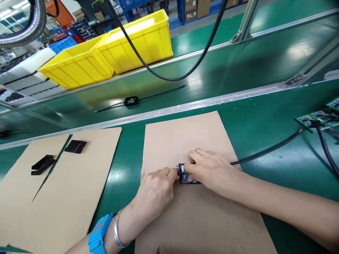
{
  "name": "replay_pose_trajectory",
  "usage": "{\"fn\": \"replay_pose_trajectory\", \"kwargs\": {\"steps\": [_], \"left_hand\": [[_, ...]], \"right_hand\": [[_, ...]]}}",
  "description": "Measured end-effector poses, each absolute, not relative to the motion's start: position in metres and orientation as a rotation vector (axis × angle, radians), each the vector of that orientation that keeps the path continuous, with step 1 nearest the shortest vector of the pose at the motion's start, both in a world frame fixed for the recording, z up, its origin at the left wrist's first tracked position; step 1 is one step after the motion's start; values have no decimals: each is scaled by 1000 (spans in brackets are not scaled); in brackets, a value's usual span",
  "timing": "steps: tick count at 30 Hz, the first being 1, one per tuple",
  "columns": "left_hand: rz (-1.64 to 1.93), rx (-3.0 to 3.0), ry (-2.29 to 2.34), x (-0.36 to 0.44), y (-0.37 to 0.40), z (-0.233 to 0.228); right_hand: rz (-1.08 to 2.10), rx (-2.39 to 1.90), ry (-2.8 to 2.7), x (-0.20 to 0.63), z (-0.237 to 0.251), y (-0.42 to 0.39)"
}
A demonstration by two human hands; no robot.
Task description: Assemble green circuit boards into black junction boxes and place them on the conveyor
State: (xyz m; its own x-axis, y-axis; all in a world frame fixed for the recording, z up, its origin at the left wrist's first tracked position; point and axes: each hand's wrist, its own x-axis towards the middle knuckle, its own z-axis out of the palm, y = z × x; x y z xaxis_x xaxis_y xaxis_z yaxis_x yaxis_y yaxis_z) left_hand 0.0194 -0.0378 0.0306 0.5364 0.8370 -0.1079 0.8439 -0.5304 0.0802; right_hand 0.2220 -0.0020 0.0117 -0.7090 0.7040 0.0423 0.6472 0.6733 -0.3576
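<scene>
Head view: my left hand (155, 190) and right hand (212, 169) pinch the module (185, 176) at centre, still uncovered; 3 covers (75, 146) wait at left.

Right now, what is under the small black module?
A brown cardboard sheet lies under the small black module. The left hand and right hand cover its sides.

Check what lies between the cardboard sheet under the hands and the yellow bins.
In the head view: bare green tabletop, an aluminium rail, then the green conveyor belt carrying a small black module with wire leads. A hanging black cable loops over that stretch.
</scene>
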Motion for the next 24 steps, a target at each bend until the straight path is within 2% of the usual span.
{"fn": "replay_pose_trajectory", "kwargs": {"steps": [7, 9, 11, 14, 18, 24], "left_hand": [[-553, 2888, 1265, 30, -29, 43], [-584, 2951, 1214, 30, -29, 44], [-494, 2936, 1261, 26, -30, 42], [-143, 2828, 1399, 17, -32, 34], [257, 2849, 1276, 8, -35, 21], [265, 2942, 1210, 11, -33, 15]], "right_hand": [[445, -1111, -2710, 220, 13, -2], [451, -1104, -2722, 220, 13, -2], [493, -1086, -2731, 221, 14, -1], [579, -1071, -2713, 222, 19, 2], [667, -1102, -2730, 212, 34, 13], [734, -1180, -3046, 178, 52, 36]]}}
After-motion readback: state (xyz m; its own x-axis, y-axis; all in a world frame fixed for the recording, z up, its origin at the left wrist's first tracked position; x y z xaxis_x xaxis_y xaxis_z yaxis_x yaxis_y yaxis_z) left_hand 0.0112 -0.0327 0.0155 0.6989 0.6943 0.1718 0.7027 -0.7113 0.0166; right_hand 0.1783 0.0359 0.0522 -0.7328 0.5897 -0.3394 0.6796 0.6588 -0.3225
